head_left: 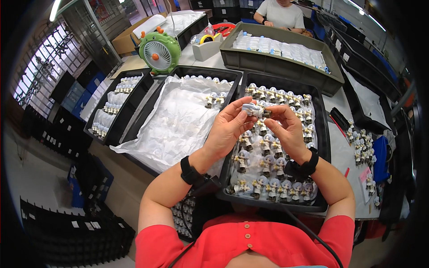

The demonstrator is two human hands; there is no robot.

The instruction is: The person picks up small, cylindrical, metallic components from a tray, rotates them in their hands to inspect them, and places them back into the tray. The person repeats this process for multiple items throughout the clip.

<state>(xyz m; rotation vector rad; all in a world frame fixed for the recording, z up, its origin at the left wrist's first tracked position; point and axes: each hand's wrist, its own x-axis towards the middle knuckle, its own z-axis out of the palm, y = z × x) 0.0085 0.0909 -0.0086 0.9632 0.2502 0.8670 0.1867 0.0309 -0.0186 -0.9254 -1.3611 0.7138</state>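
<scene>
Between my two hands a small figurine [254, 110] with pale grey hair and a white outfit lies sideways. My left hand [232, 123] grips its hair end with thumb and fingers. At its darker foot end, the fingers of my right hand [288, 129] pinch it. Beneath my hands stands a black tray [325, 147] with rows of similar figurines [267, 163] on white sheeting. To its left, another black tray [237, 82] is lined with white sheet [167, 118]; a few figurines [215, 99] stand at its far right.
A narrow black tray [144, 87] of figurines stands far left, by a green fan [159, 52]. A large grey-green bin [286, 68] is at the back, a person [281, 15] behind it. Loose figurines [364, 145] and a red pen [338, 125] lie on the right.
</scene>
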